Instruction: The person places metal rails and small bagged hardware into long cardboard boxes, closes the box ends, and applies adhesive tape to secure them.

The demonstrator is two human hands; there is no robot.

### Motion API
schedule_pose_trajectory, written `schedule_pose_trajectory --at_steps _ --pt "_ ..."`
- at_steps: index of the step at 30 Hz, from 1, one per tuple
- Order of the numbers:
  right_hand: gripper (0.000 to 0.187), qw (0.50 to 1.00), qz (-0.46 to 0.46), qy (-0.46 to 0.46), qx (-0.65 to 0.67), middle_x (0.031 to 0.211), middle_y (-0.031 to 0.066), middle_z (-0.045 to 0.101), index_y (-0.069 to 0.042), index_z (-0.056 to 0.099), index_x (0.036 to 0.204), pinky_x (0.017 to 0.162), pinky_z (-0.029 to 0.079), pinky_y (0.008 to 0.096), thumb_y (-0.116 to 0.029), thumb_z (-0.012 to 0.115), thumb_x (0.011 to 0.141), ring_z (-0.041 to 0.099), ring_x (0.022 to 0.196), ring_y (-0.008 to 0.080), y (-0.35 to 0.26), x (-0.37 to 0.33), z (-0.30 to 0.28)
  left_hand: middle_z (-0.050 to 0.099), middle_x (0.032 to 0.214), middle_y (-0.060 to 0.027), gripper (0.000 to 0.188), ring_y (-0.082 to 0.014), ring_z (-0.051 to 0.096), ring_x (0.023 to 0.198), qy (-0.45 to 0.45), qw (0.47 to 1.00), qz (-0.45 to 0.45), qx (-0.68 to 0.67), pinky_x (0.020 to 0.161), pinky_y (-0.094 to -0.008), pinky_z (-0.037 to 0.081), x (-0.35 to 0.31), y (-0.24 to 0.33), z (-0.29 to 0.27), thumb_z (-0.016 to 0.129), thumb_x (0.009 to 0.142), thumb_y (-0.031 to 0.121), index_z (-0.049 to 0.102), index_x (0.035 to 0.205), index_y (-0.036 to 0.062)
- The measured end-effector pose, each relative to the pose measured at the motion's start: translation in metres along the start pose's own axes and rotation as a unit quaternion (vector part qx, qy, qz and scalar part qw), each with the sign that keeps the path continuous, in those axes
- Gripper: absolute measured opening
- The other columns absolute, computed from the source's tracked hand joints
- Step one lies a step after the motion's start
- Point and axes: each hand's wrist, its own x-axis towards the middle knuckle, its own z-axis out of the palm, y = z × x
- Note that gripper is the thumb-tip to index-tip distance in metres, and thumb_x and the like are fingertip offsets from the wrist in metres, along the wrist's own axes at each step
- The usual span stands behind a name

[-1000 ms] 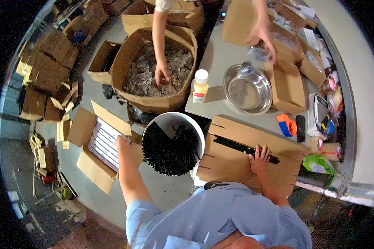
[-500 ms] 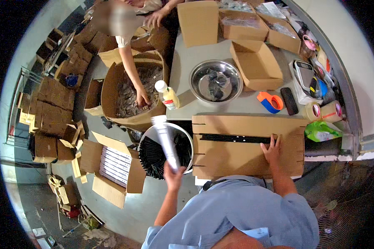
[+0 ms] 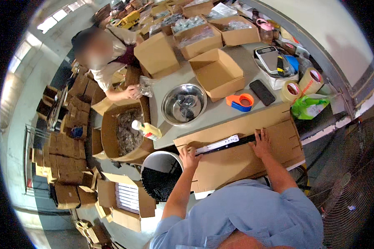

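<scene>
A white slotted metal rail, like a drawer slide (image 3: pixel 218 144), lies along a black rail (image 3: pixel 246 140) on a flat brown cardboard box (image 3: pixel 232 162). My left hand (image 3: pixel 189 158) is closed at the left end of the white rail, with thumb and fingers around it. Spread fingers of my right hand (image 3: pixel 262 144) rest on the right end of the black rail. Left of the box, a white bucket (image 3: pixel 164 157) holds many black rails (image 3: pixel 158 182). An open carton (image 3: pixel 126 220) of white rails stands farther left.
A steel bowl (image 3: pixel 170 108), a bottle (image 3: pixel 147 130), an orange-and-blue tape dispenser (image 3: pixel 240 102) and a black phone (image 3: pixel 262 92) stand or lie beyond the box. Across the table, a person's hand (image 3: pixel 133 92) holds a clear plastic bag. At right is a large fan (image 3: pixel 345 179).
My left hand has brought the white rail from above the bucket onto the box beside the black rail. My view has turned. The other person's hand has left the large carton.
</scene>
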Motion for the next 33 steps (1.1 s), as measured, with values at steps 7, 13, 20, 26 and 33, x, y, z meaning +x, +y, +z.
schedule_pose_trajectory --at_steps 7,13,20,26,33 --pt "0.071 0.995 -0.028 0.095 0.017 0.148 0.0161 0.006 -0.010 0.019 0.141 0.106 0.014 0.0539 -0.048 0.045 0.088 0.010 0.134 0.0395 0.011 0.012 0.027 0.044 0.114 -0.0188 0.060 -0.0363 0.042 0.107 0.076 0.983 -0.096 -0.140 0.091 -0.0458 0.037 -0.012 -0.009 0.030 0.080 0.055 0.019 0.054 0.107 0.0073" --pt "0.073 0.976 -0.095 0.138 0.139 0.144 0.0257 0.012 -0.001 0.019 0.139 0.107 0.014 0.0513 -0.031 0.056 0.083 0.014 0.133 0.0412 0.029 0.029 0.043 0.043 0.117 -0.0159 0.062 -0.0376 0.041 0.108 0.076 0.970 -0.137 -0.184 0.092 -0.0459 0.037 -0.012 0.003 0.044 0.078 0.057 0.013 0.051 0.112 0.0085" --pt "0.053 0.945 -0.186 0.227 0.147 0.131 0.0245 0.034 0.001 0.044 0.120 0.102 0.026 0.0511 -0.013 0.062 0.073 0.032 0.124 0.0398 -0.059 0.040 -0.045 0.042 0.118 -0.0182 0.062 -0.0375 0.041 0.108 0.131 0.971 -0.051 -0.193 0.091 -0.0497 0.033 0.037 0.023 -0.022 0.075 0.063 0.016 0.045 0.117 0.0086" --pt "0.035 0.848 -0.453 0.119 0.248 0.111 0.0179 0.049 -0.003 0.053 0.107 0.091 0.041 0.0403 -0.002 0.059 0.072 0.049 0.105 0.0347 -0.227 0.117 -0.086 0.043 0.117 -0.0198 0.053 -0.0405 0.041 0.109 0.202 0.963 0.009 -0.180 0.091 -0.0473 0.036 0.149 0.013 -0.034 0.070 0.067 0.013 0.046 0.113 0.0060" --pt "0.055 0.908 -0.398 0.074 0.104 0.126 0.0204 0.045 -0.011 0.049 0.122 0.094 0.040 0.0418 -0.021 0.065 0.071 0.048 0.112 0.0358 -0.336 0.222 -0.066 0.027 0.139 -0.0224 0.073 -0.0415 0.048 0.110 -0.163 0.969 -0.181 -0.032 0.084 -0.0423 0.049 0.219 0.025 -0.041 0.067 0.073 0.036 0.030 0.132 0.0125"
